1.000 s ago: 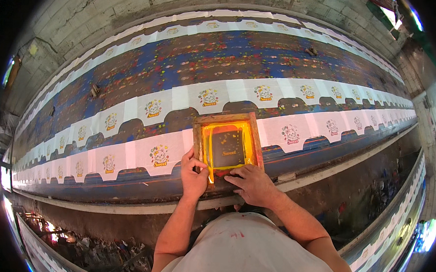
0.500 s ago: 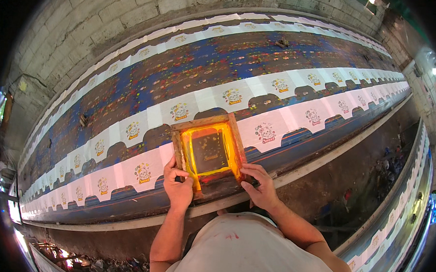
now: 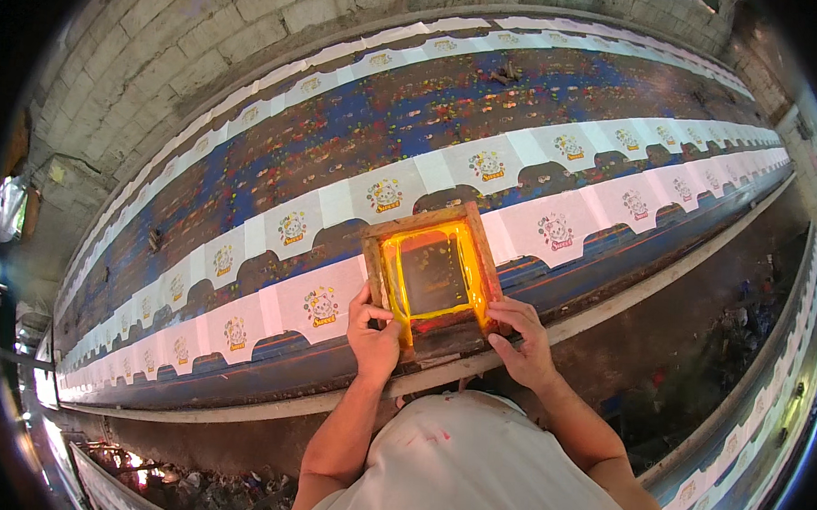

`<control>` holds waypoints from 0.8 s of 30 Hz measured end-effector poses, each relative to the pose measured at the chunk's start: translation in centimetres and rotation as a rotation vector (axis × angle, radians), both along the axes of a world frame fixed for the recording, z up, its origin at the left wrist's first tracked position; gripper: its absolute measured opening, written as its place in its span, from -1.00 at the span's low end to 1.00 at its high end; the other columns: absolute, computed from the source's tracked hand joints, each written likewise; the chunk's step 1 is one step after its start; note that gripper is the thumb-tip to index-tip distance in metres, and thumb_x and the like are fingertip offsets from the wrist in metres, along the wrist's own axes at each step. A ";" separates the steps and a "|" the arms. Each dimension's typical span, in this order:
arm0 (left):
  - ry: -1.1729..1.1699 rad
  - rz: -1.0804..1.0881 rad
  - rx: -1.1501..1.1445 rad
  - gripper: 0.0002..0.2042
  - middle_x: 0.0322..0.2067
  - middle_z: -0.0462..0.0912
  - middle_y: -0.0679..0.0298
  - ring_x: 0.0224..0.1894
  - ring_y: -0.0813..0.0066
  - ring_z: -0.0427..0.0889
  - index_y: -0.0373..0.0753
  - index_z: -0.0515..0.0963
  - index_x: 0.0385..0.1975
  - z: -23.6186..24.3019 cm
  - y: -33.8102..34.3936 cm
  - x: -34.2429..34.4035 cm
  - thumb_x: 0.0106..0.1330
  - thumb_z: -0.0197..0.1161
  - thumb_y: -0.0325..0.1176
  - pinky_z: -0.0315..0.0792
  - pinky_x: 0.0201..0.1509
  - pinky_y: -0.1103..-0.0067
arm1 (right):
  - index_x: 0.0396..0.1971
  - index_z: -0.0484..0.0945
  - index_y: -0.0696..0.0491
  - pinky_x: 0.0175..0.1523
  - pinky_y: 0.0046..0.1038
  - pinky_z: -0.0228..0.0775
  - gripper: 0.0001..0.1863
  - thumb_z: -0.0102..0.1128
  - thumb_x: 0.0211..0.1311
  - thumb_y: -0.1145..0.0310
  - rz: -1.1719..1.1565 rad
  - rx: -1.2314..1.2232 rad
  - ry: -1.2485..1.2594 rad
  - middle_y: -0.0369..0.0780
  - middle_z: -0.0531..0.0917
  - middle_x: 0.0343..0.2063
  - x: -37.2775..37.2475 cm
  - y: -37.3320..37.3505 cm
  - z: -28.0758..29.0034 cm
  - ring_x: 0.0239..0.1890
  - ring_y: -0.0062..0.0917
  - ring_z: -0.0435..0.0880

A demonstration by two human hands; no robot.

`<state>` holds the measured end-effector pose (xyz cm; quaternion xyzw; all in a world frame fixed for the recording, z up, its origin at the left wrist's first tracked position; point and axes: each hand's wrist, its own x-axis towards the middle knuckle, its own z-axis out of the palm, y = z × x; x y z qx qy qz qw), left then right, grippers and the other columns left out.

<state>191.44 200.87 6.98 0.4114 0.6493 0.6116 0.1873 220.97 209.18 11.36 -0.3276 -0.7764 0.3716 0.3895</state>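
A wooden printing frame (image 3: 433, 223) with a yellow screen and a dark middle lies on a white fabric panel of the long table (image 3: 477, 358). My left hand (image 3: 373, 331) grips the frame's near left edge. My right hand (image 3: 522, 337) grips its near right corner. White panels (image 3: 555, 234) with a small colourful printed emblem run in a row on both sides of the frame.
A second row of printed white panels (image 3: 279, 94) lies along the far side, before a grey block wall (image 3: 162, 44). Blue stained table surface (image 3: 359, 134) runs between the rows. Another printed table (image 3: 757, 425) stands at the right, with clutter on the floor (image 3: 189, 487).
The frame and both hands have shifted along the row to another white panel; the view has swung with them. Both hands keep their hold on the frame.
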 end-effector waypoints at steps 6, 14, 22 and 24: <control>-0.154 -0.002 -0.058 -0.74 0.62 0.47 -0.12 0.63 0.06 0.51 -0.26 0.59 -0.37 -0.5 1.0 1.1 0.16 0.39 -0.82 0.36 0.67 0.28 | 0.22 0.75 0.12 0.59 -0.11 0.41 -0.56 0.45 0.34 0.58 0.053 -0.019 0.005 -0.08 0.74 0.32 2.3 1.6 -0.1 0.46 -0.11 0.63; -0.290 -0.013 -0.039 -0.74 0.63 0.48 -0.12 0.64 0.08 0.51 -0.25 0.59 -0.38 -1.2 1.2 1.0 0.16 0.38 -0.83 0.38 0.65 0.31 | 0.16 0.75 0.06 0.50 0.00 0.52 -0.56 0.58 0.28 0.47 0.082 0.230 -0.099 -0.10 0.73 0.26 0.9 1.8 1.0 0.41 -0.04 0.66; -0.230 -0.017 -0.011 -0.75 0.58 0.52 -0.14 0.60 0.08 0.54 -0.22 0.59 -0.41 -1.6 1.4 1.3 0.16 0.42 -0.78 0.35 0.66 0.31 | 0.24 0.73 0.02 0.46 -0.01 0.50 -0.51 0.55 0.30 0.37 0.231 0.400 -0.505 -0.17 0.72 0.22 -3.8 0.0 3.2 0.29 -0.14 0.69; -0.210 -0.011 -0.032 -0.76 0.57 0.52 -0.14 0.61 0.06 0.53 -0.22 0.59 -0.42 -1.6 1.4 1.3 0.16 0.42 -0.77 0.35 0.66 0.31 | 0.25 0.71 0.05 0.42 -0.02 0.52 -0.52 0.49 0.33 0.41 0.216 0.415 -0.564 -0.16 0.75 0.18 -4.6 0.3 3.5 0.22 -0.14 0.72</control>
